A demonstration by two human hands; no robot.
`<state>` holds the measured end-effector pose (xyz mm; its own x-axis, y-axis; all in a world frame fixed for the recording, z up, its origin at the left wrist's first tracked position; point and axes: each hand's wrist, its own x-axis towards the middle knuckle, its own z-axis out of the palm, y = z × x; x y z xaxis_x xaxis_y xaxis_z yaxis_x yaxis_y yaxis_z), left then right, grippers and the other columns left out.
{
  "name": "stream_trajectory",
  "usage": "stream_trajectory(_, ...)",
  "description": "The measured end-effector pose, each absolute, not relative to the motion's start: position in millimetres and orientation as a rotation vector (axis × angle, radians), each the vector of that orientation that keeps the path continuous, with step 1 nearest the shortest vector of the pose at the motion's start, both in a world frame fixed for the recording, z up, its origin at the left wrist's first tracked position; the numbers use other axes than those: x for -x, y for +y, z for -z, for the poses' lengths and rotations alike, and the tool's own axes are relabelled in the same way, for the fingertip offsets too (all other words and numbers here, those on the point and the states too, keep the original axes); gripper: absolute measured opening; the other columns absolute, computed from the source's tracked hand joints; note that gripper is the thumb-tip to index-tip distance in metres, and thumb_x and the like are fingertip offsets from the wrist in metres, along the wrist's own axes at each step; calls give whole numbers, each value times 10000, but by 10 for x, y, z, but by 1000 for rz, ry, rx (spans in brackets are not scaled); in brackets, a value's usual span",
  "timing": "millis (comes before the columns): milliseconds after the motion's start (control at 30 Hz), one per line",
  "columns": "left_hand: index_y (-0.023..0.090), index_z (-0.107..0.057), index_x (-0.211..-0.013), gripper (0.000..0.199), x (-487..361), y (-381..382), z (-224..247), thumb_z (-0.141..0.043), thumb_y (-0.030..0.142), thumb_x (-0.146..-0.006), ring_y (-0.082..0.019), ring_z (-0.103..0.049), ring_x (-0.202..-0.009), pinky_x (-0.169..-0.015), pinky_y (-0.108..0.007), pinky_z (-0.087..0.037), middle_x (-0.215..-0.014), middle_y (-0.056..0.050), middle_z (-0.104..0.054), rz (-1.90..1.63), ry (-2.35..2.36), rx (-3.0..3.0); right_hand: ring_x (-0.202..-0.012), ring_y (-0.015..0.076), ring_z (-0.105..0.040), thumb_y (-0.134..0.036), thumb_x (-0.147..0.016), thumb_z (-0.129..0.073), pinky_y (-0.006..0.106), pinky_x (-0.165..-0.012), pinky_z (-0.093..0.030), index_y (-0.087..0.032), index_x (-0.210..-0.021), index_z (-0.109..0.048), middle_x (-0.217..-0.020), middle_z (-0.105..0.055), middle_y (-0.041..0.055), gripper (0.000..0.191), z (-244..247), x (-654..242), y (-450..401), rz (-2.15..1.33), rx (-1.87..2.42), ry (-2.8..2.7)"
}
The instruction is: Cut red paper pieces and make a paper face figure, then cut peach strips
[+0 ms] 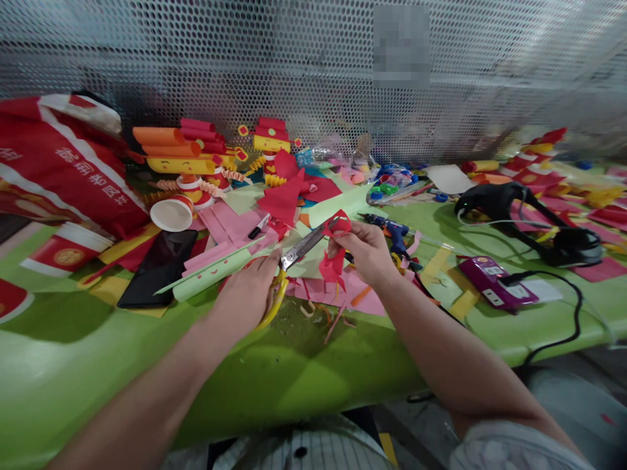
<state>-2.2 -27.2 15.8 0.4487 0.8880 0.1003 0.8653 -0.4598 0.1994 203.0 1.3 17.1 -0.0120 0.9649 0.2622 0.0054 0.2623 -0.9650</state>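
Observation:
My left hand (249, 290) is closed around the yellow handles of a pair of scissors (304, 249), whose metal blades point up and to the right. The blade tips reach the red paper (334, 261), which my right hand (366, 251) pinches between thumb and fingers. Part of this paper hangs down below my fingertips. Under both hands lie pink paper sheets (360, 300) with small cut scraps. A dark blue glue gun (389, 230) rests just beyond my right hand. Left of the scissors is a rolled light green paper (215, 273).
A black phone (159, 269), a red paper cup (68, 249) and a red bag (63, 163) are at left. Paper figures (189, 166) stand behind. At right are a purple power strip (494, 284) with a cable and a black headset-like device (519, 209). A perforated metal screen (235, 72) closes the back.

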Motion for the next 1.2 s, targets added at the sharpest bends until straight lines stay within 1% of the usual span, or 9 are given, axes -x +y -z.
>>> stream_trajectory(167,84,-431,-1263,475,12,-283,-181,-369,90,-792,-252,-641,-856,-756,-399,-513,-1010,-156,-649,-279,1566,-2576,-411,107,-501,-387,-679,-583,246,-423,-389,-201,-527,-559,-436,-538,-18,241,-162,-2039,14,-994,1029,-1360)
stream_trajectory(267,97,-429,-1252,464,21,-282,-168,-368,94,-792,-244,-633,-865,-750,-405,-515,-1033,-153,-646,-325,1538,-2604,-411,106,-496,-394,-677,-584,247,-422,-386,-200,-526,-555,-439,-536,-19,247,-163,-2042,15,-986,1033,-1360)
stream_trajectory(400,83,-416,-1257,474,29,-281,-160,-361,89,-786,-247,-626,-874,-762,-416,-509,-1062,-163,-635,-300,1530,-2613,-409,104,-488,-391,-660,-589,245,-422,-381,-203,-512,-552,-430,-533,-22,242,-172,-2041,18,-983,1038,-1350)
stream_trajectory(633,80,-428,-1251,449,21,-289,-197,-349,124,-812,-258,-635,-866,-734,-407,-519,-1033,-162,-647,-258,1542,-2617,-389,96,-441,-354,-640,-582,241,-395,-343,-205,-487,-552,-419,-523,-19,215,-186,-2044,17,-979,1048,-1350)
stream_trajectory(733,95,-443,-1238,427,24,-287,-203,-354,141,-823,-270,-635,-904,-762,-419,-514,-1068,-166,-638,-259,1528,-2600,-394,94,-434,-343,-640,-571,236,-394,-335,-204,-483,-549,-419,-518,-19,210,-186,-2046,18,-974,1044,-1355)
stream_trajectory(833,87,-435,-1247,435,28,-285,-203,-369,141,-820,-283,-624,-960,-813,-441,-501,-1114,-172,-623,-237,1533,-2576,-398,98,-441,-315,-629,-560,233,-397,-334,-204,-479,-551,-415,-520,-18,187,-183,-2050,23,-979,1040,-1341)
stream_trajectory(933,91,-431,-1249,443,29,-287,-202,-364,129,-813,-282,-620,-969,-826,-451,-498,-1129,-166,-621,-237,1531,-2593,-392,101,-448,-292,-625,-553,234,-399,-336,-202,-477,-552,-410,-525,-16,173,-184,-2058,31,-970,1027,-1338)
stream_trajectory(1200,110,-457,-1226,428,20,-275,-214,-348,143,-814,-262,-635,-899,-792,-402,-492,-1046,-142,-656,-221,1602,-2566,-418,98,-456,-281,-641,-531,227,-429,-358,-186,-482,-550,-416,-507,-19,186,-220,-2089,29,-893,1068,-1347)
